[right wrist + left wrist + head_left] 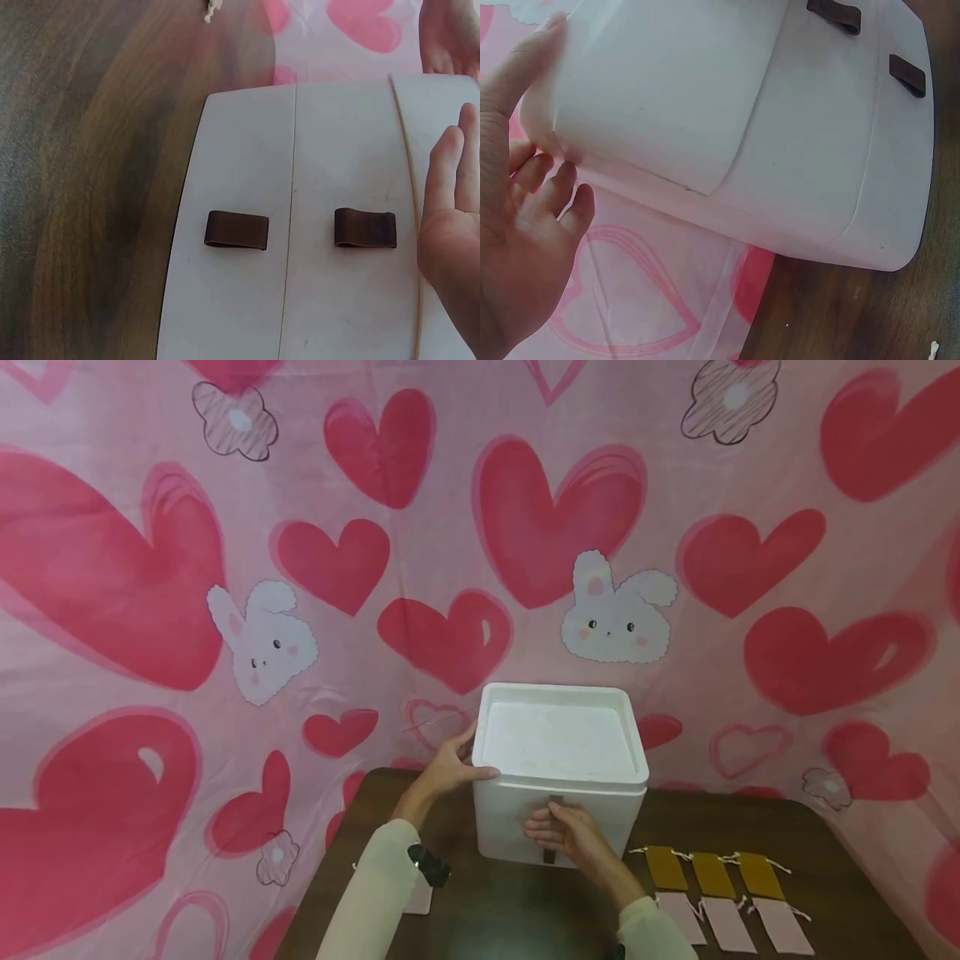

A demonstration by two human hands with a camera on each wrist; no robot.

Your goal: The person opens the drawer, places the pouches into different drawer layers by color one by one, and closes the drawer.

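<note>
A white storage box with a shallow, raised-rim lid stands on the table, and its front is split by seams. Two brown leather pull tabs show on that front in the right wrist view. My left hand grips the upper left corner, thumb at the front edge below the lid and fingers bent against the side. In front of the box, my right hand is held with straight fingers and nothing in it. The right wrist view shows that hand beside the upper tab; contact is unclear.
On the right of the dark wooden table lie several mustard drawstring pouches and pale pink pouches in rows. A pale pouch shows partly behind the left sleeve. A pink heart-patterned cloth hangs close behind the box.
</note>
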